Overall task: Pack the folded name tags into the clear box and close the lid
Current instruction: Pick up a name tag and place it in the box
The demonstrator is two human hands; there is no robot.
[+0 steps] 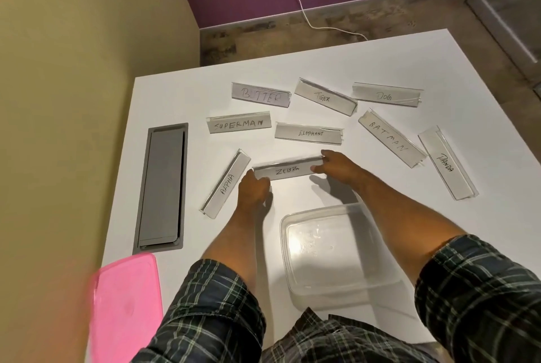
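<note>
Several folded name tags in clear holders lie scattered on the white table. My left hand pinches the left end of the ZEBRA tag and my right hand pinches its right end. Close by lie the ALPHA tag, the ELEPHANT tag, the SUPERMAN tag and the BATMAN tag. The clear box stands open and empty between my forearms, near the front edge. Its pink lid lies at the front left corner of the table.
The BUTTER tag, TIGER tag, DOG tag and PANDA tag lie farther back and right. A grey cable hatch is set into the table's left side. A wall runs along the left; a white cable trails on the floor.
</note>
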